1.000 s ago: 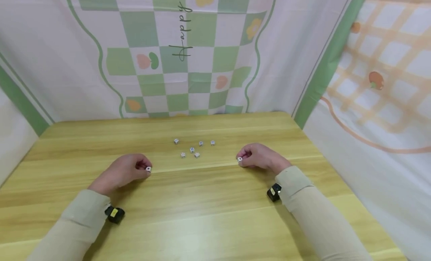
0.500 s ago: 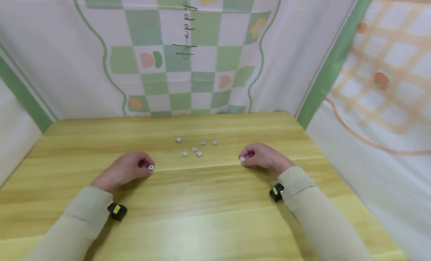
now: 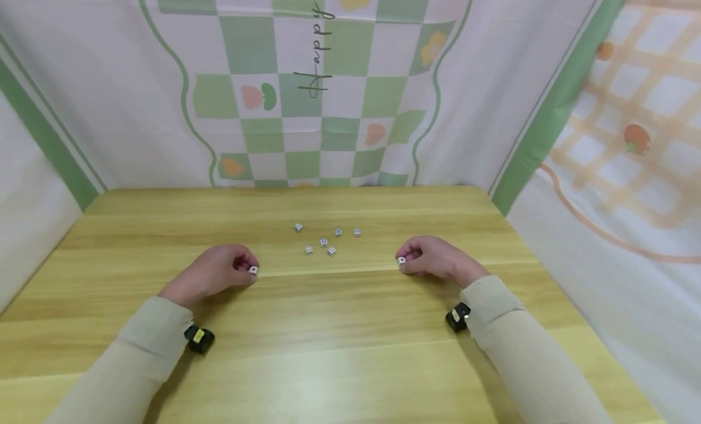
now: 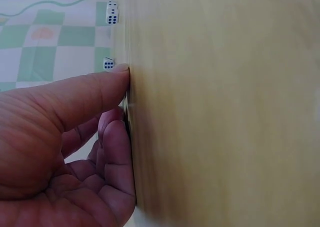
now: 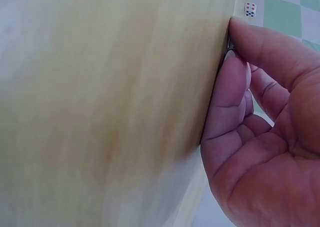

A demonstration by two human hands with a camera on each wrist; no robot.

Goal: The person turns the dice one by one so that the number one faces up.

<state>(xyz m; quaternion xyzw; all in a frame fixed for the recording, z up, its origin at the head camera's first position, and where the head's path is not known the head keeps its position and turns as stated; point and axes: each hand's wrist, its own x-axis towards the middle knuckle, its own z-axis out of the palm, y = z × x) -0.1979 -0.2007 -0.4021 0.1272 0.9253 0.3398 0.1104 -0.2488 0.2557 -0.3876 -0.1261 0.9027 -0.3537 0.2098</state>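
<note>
Left hand (image 3: 213, 269) pinches a white die (image 3: 254, 271) at the fingertips, low over the wood; a slack thumb could let it skid. Mid-table, six dice (image 3: 324, 243) lie scattered (pips mostly too small to read); a stray finger might knock them. Right hand (image 3: 438, 258) pinches another die (image 3: 401, 261), same slip risk. Surface: wood-grain table (image 3: 306, 326), shiny. Behind: green-checked cloth (image 3: 301, 95); orange-gridded cloth (image 3: 630, 168) rightward.

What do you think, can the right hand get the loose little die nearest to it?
Probably yes: only bare table shows between the right hand and that loose die. But the hand pinches another die, so it would likely have to put that one down first.
</note>
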